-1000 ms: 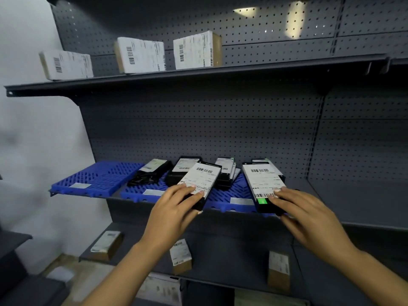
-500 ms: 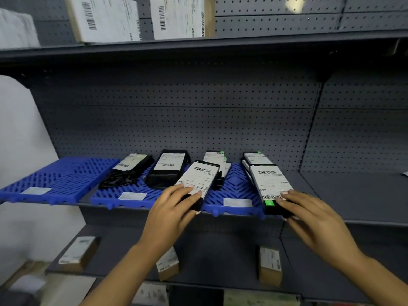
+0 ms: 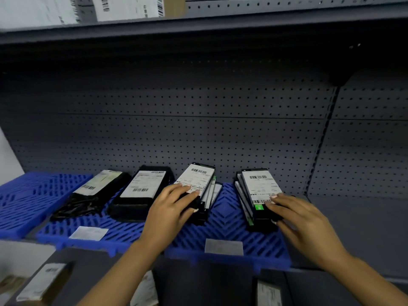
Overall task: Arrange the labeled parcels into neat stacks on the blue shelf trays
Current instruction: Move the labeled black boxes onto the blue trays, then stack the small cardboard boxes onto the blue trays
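While both hands work at the blue trays (image 3: 223, 237), near to far: paper tags on the trays' front edge. Left hand (image 3: 170, 208), fingers (image 3: 178, 188) curled over the near end of the middle stack's top parcel (image 3: 197, 180); right hand (image 3: 302, 215), fingers (image 3: 273, 205) likewise gripping the near end of the right stack's top parcel (image 3: 260, 186). Middle stack (image 3: 209, 195) and right stack (image 3: 246, 199) fanned, lower parcels offset. Farther left, two single black parcels, one boxy (image 3: 141, 188), one a crumpled bag (image 3: 97, 186). Behind, pegboard wall (image 3: 198, 129). Step judged: seating top parcels. Next: squaring edges flush against those beneath.
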### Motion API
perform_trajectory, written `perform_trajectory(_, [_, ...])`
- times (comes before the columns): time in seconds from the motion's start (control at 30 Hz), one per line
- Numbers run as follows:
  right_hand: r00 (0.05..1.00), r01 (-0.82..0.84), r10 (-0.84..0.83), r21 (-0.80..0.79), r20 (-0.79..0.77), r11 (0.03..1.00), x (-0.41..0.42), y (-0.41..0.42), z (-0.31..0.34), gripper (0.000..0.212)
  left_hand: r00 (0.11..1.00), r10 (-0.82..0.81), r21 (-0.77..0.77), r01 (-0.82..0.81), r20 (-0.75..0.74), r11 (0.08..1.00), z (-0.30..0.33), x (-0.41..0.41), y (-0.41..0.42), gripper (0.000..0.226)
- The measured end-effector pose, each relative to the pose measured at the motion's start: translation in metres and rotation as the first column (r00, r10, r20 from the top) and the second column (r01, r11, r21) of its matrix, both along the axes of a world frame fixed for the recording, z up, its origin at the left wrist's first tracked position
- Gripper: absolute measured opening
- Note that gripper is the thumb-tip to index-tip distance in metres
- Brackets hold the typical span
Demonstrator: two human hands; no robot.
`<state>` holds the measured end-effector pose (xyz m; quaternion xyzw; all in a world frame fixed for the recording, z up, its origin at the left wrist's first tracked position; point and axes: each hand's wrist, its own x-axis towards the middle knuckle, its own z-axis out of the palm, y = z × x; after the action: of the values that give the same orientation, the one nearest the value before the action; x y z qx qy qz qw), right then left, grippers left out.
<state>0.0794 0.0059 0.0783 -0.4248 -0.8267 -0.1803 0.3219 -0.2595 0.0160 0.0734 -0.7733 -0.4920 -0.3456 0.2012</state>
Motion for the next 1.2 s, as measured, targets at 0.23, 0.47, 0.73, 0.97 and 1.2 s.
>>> perform_trajectory(0.23, [0.999,-0.030,0.031,-0.056,0.027,0.998,0.006,0.043,-0.007,0.058,0.999,0.004,-0.069,-0.002,0.035,0.998,-0.013,0.008,0.031,0.043])
perform_trajectory(0.47, [0.996,-0.081,0.082,-0.057,0.025,0.995,0.015,0.053,-0.022,0.040,1.000,0.007,-0.098,-0.005,0.017,0.995,-0.019,0.005,0.035,0.047])
perform_trajectory(0.73, [0.996,-0.085,0.085,-0.083,-0.005,0.993,0.012,0.048,-0.024,0.043,1.000,-0.014,-0.127,0.016,0.016,0.992,-0.012,0.005,0.030,0.048])
perform_trajectory(0.97, [1.000,-0.013,0.016,-0.140,0.019,0.990,0.006,0.030,-0.019,0.049,0.998,-0.061,-0.096,0.062,0.019,0.993,0.000,0.001,0.018,0.047])
perform_trajectory(1.2, [0.998,0.061,-0.061,-0.095,0.001,0.994,-0.031,-0.020,-0.005,0.048,0.992,-0.126,-0.082,0.126,-0.002,0.989,0.012,-0.025,-0.009,0.049])
